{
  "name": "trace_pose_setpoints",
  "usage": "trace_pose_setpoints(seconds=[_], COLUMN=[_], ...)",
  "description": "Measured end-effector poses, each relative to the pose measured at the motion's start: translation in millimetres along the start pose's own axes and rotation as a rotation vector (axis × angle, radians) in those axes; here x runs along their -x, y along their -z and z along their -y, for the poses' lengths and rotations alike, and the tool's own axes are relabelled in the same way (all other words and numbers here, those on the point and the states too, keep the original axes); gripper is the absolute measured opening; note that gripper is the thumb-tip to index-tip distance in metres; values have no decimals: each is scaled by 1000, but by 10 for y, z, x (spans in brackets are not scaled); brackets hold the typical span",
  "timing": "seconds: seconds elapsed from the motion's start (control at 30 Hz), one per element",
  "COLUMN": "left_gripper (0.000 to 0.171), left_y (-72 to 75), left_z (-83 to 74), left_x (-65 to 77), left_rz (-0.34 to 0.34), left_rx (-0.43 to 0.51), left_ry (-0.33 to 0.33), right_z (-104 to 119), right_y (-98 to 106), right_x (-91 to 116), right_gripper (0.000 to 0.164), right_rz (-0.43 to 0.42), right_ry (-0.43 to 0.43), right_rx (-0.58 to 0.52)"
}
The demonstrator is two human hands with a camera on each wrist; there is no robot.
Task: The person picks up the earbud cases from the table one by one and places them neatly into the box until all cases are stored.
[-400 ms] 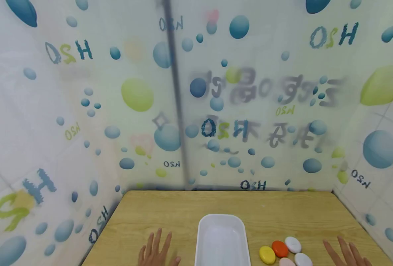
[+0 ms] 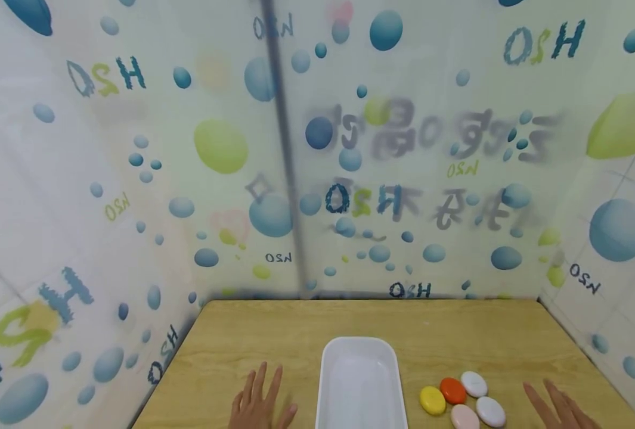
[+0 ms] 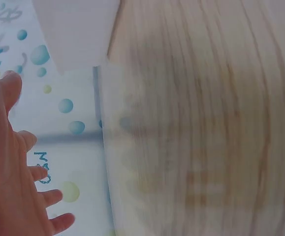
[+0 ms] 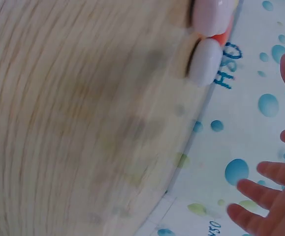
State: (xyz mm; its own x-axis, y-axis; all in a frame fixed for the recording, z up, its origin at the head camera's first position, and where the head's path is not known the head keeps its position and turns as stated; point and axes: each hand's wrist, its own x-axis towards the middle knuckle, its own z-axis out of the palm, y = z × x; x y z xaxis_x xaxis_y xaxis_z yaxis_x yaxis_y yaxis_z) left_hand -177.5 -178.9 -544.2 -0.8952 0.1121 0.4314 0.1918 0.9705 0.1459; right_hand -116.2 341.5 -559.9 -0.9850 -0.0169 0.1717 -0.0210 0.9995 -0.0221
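The discs (image 2: pixel 453 391) right of the tray (image 2: pixel 359 387) seemed light, hard and slippery, best pinched at their rims; left hand (image 2: pixel 255 406) and right hand (image 2: pixel 563 411), fingers apart, held nothing.

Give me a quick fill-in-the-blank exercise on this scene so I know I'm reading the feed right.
1. Of the five glossy oval pieces, the one nearest the white rectangular tray with rounded corners is ____.
2. Exactly two of the pieces share the colour ____.
3. The person's bare left hand and bare right hand both hold ____.
4. Between the left hand and the pieces lies the ____.

Missing words: yellow; white; nothing; tray.
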Motion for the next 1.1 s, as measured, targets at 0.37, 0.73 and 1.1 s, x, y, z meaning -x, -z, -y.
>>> trace_pose_setpoints(seconds=[0.37,0.73,1.1], left_gripper=[69,63,53], left_y=[43,-101,-147], left_z=[-347,-585,-786], left_x=[-279,-389,-348], left_rz=[232,206,161], left_rx=[536,664,651], left_ry=[206,280,310], right_z=[353,524,713], right_y=[475,115,220], right_x=[-228,-227,29], right_gripper=[111,105,99], right_rz=[432,379,572], right_ry=[-209,-69,-292], right_rx=[-353,-458,-546])
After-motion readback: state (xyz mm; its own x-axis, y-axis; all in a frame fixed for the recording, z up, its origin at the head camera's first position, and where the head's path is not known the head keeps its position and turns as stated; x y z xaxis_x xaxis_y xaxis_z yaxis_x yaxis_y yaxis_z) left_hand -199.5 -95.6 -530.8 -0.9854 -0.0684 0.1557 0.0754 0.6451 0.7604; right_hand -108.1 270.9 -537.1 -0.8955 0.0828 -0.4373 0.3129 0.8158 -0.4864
